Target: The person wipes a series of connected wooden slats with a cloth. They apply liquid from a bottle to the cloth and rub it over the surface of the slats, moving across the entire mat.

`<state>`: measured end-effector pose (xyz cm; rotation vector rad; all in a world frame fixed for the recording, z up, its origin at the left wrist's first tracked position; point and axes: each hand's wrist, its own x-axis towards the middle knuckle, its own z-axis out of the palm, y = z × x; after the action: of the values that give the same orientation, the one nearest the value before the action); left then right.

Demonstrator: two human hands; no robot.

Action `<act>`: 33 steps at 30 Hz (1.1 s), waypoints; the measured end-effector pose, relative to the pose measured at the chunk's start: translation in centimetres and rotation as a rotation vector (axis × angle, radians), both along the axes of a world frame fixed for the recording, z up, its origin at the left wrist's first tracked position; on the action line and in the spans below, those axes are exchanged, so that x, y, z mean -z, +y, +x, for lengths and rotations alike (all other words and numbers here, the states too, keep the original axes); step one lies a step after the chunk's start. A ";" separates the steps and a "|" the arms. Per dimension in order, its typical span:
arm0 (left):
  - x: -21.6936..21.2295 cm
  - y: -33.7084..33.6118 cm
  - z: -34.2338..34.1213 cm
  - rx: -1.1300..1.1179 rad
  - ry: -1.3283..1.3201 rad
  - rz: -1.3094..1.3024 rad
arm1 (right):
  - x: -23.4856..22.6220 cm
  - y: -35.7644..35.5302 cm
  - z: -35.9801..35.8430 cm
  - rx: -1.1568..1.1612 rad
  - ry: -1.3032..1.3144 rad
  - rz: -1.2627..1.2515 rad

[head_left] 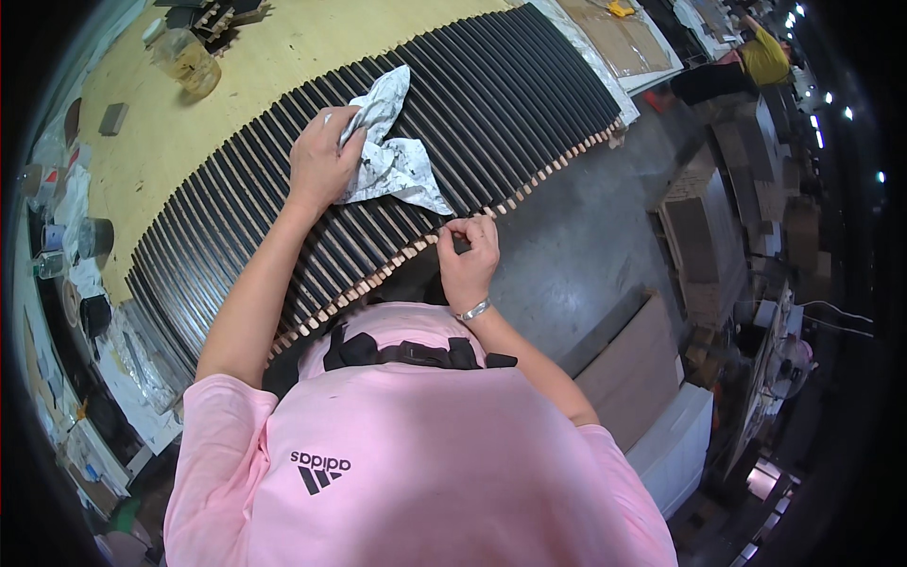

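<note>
The left hand (321, 161) grips the rag (392, 151) on the slats (491, 94), whose long axes run away from the right hand (468, 255) pinching their near edge.

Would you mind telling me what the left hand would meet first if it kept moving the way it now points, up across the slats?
The left hand grips a stained white rag on the black slats. Straight on, it would likely only cross more slats, then reach the bare yellow board; depth is unclear.
</note>
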<state>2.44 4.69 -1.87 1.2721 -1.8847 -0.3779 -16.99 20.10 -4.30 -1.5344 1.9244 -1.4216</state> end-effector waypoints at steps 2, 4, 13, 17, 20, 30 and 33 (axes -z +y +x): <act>-0.1 0.0 0.0 -0.002 -0.006 0.019 | 0.3 0.0 0.3 0.025 0.003 -0.012; 0.0 -0.1 0.0 0.002 -0.002 0.024 | 0.5 0.0 0.5 0.048 0.006 -0.026; 0.0 -0.2 0.1 0.014 0.021 0.028 | 0.5 0.2 1.5 0.145 0.103 -0.031; 0.1 -0.3 0.1 0.013 0.028 0.004 | 0.5 0.2 1.8 0.178 0.087 -0.021; 0.1 -0.3 0.1 0.004 0.036 0.026 | 0.8 0.0 1.7 0.176 0.099 -0.028; 0.1 -0.4 -0.1 0.006 0.044 0.035 | 1.1 -0.6 1.7 0.189 0.223 -0.096; 0.5 -0.4 0.5 -0.001 0.056 0.040 | 1.0 -0.8 2.1 0.172 0.244 -0.094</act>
<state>2.93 4.30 -2.34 1.2756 -1.8378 -0.4490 -14.88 19.32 -5.32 -1.6892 2.2069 -1.4713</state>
